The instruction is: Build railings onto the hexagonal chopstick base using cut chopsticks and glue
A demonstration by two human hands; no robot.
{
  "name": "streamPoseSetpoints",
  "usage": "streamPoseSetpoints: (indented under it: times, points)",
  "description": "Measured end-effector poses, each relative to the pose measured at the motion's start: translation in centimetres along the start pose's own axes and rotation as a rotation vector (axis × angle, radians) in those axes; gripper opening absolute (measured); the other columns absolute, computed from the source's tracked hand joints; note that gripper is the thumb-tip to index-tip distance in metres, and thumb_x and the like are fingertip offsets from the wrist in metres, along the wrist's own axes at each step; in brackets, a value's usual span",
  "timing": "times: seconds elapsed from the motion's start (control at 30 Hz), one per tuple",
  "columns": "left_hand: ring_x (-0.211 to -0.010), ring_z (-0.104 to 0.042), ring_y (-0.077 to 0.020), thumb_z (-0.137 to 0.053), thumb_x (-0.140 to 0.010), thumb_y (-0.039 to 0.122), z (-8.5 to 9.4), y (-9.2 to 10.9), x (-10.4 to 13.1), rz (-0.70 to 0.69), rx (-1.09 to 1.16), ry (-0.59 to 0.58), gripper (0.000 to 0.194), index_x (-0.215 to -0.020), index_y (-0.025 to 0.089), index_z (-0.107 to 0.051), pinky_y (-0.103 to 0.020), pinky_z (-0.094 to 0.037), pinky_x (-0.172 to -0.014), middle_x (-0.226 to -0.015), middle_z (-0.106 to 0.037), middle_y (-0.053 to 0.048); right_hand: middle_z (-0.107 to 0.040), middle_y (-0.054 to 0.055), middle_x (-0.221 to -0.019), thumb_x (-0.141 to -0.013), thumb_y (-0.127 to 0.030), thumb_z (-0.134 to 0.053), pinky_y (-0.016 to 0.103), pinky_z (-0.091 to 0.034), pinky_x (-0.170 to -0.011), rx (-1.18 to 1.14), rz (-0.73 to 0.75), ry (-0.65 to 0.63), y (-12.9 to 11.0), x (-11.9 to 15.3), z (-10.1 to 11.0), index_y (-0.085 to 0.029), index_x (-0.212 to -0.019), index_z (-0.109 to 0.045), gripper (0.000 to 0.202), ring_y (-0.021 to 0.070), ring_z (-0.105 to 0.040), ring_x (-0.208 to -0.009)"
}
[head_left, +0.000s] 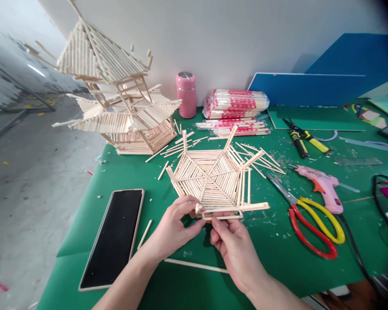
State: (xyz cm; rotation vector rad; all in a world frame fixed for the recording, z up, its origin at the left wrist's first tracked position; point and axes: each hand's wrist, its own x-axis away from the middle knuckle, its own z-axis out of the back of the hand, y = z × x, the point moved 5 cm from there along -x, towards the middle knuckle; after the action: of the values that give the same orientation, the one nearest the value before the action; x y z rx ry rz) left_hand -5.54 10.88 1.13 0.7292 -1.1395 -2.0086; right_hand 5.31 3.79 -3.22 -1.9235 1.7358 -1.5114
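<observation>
A hexagonal platform of thin wooden sticks [194, 189], with short posts standing at its corners, lies on the table in front of me. At its near edge is a narrow stick railing [222, 218]. My left hand [179, 221] is closed, thumb and fingers pinching the railing's left end beside a corner post. With thumb and bent fingers, my right hand [231, 241] grips the railing's lower stick near its middle. The fingertips of both hands are partly hidden behind the sticks. A loose stick [197, 266] lies below my hands.
Back left stands a tiered stick pagoda [129, 116]. A phone [113, 239] lies to the left. On the right are scissors [294, 200], a pink glue gun [323, 185] with its cord and pliers [305, 137]. Behind are a pink flask [186, 94] and bagged sticks [234, 105].
</observation>
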Motion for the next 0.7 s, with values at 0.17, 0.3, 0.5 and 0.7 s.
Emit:
streamPoseSetpoints:
  times: [0.17,0.3,0.5,0.7]
  points:
    - [-0.074,-0.056,-0.0132,-0.056,-0.075,0.011,-0.04,-0.03,-0.21,0.014,0.003,0.003,0.007,-0.079,0.015,-0.058,-0.026,-0.046,-0.068,-0.082,-0.056,-0.004,-0.055,-0.005,-0.060,-0.064,-0.030,-0.073,0.017,-0.036,-0.049,-0.017,-0.011,0.008,-0.07,0.06,0.07,-0.017,-0.077,-0.063,0.021,0.0040,-0.044,-0.050]
    - [-0.072,-0.056,-0.0132,-0.057,-0.073,0.011,0.06,0.13,-0.27,0.018,-0.001,0.016,0.006,-0.078,0.015,-0.059,-0.026,-0.046,-0.067,-0.080,-0.057,-0.004,-0.054,-0.005,-0.060,-0.064,-0.029,-0.073,0.017,-0.035,-0.049,-0.028,-0.026,0.002,0.01,0.10,0.15,-0.017,-0.075,-0.062,0.020,0.0040,-0.044,-0.050]
    - [-0.073,-0.057,-0.0130,-0.057,-0.074,0.011,0.15,0.43,-0.27,0.024,-0.001,0.005,0.006,-0.078,0.015,-0.060,-0.025,-0.046,-0.068,-0.080,-0.058,-0.004,-0.055,-0.005,-0.063,-0.067,-0.028,-0.072,0.017,-0.034,-0.050,-0.034,-0.024,-0.007,0.21,0.05,0.20,-0.017,-0.077,-0.062,0.018,0.0034,-0.043,-0.051]
    - [-0.075,-0.056,-0.0135,-0.056,-0.075,0.012,0.10,0.15,-0.17,0.027,0.001,-0.009,0.007,-0.079,0.016,-0.060,-0.026,-0.046,-0.069,-0.082,-0.058,-0.004,-0.056,-0.004,-0.065,-0.067,-0.029,-0.071,0.016,-0.034,-0.050,-0.013,-0.019,0.000,0.32,0.05,0.28,-0.018,-0.076,-0.062,0.017,0.0031,-0.043,-0.051]
